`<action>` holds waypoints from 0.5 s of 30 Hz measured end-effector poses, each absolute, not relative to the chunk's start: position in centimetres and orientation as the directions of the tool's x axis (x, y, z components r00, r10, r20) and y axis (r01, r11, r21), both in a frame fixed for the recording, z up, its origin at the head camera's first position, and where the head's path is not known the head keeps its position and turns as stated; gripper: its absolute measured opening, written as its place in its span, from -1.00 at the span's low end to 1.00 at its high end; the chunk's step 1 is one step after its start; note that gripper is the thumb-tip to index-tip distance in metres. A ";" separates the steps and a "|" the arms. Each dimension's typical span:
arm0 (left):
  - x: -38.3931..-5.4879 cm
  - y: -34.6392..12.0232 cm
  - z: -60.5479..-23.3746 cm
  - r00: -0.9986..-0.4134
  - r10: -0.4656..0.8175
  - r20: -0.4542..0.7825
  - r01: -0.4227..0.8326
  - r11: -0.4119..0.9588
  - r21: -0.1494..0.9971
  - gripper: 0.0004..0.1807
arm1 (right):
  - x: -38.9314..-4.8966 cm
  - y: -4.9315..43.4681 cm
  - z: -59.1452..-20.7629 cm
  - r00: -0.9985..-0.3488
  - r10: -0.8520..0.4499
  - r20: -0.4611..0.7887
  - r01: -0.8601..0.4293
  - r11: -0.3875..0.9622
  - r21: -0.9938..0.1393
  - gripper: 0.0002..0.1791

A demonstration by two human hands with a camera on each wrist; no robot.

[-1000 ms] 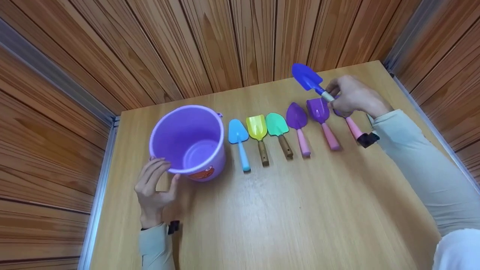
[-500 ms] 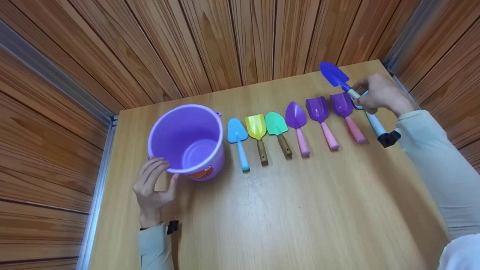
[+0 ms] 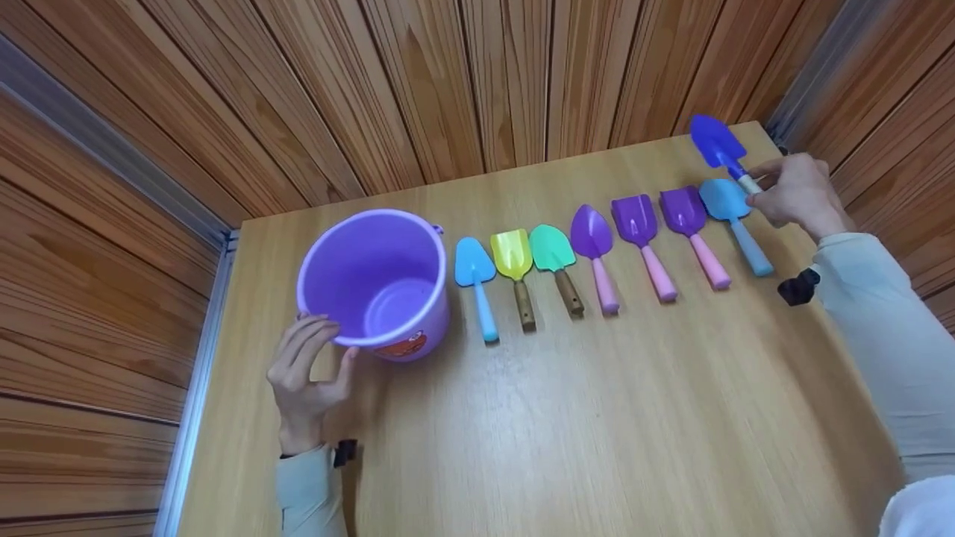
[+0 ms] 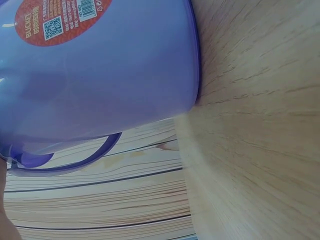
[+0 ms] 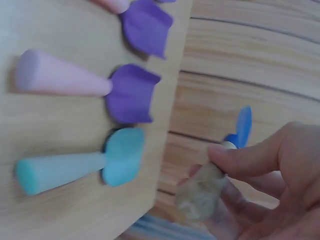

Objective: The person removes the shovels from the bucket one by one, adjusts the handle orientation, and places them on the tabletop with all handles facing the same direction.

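A purple bucket (image 3: 371,276) stands upright on the left of the table, its mouth turned toward me. My left hand (image 3: 306,373) holds its near-left rim, fingertips over the edge and thumb against the outside. In the left wrist view the bucket wall (image 4: 100,85) fills much of the frame, with a red label above. At the far right, my right hand (image 3: 802,195) pinches the pale handle of a dark blue toy trowel (image 3: 718,142), raised above the table. In the right wrist view thumb and fingers close round that handle (image 5: 200,192).
A row of toy shovels runs rightward from the bucket: light blue (image 3: 474,261), yellow (image 3: 512,253), green (image 3: 552,247), purple spade-shaped (image 3: 592,231), two purple with pink handles (image 3: 634,218), then another light blue (image 3: 725,200). Wood-panelled walls (image 3: 477,82) enclose the table (image 3: 582,418).
My right hand has carried the blue trowel rightward past the purple shovels to the row's right end, uncovering the last light blue shovel. My left hand and the bucket have stayed put.
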State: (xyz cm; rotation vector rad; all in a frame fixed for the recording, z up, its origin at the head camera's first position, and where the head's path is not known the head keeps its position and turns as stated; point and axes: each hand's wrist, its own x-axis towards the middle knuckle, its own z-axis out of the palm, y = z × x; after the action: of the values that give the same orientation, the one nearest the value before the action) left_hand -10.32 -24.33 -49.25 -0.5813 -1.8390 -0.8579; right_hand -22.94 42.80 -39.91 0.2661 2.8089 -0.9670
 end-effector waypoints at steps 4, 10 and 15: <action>-10.3 -24.2 -49.2 -0.409 0.014 0.912 0.706 0.638 0.307 -0.49 | -22.8 44.1 -41.4 -0.965 0.195 -0.175 0.262 0.740 -0.619 -0.43; -10.1 -24.0 -48.8 -0.422 0.014 0.906 0.698 0.643 0.315 -0.49 | -22.2 46.2 -43.6 -0.952 0.265 -0.153 0.299 0.697 -0.652 -0.41; -10.1 -23.8 -48.4 -0.408 0.017 0.913 0.705 0.641 0.303 -0.50 | -21.9 47.7 -45.3 -0.945 0.292 -0.145 0.314 0.694 -0.647 -0.44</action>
State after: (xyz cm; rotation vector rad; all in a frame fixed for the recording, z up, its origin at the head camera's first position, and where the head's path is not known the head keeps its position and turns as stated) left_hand -10.10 -23.81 -48.42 -0.5757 -1.8514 -0.8533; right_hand -21.88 47.65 -45.28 0.5126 2.8632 -1.1026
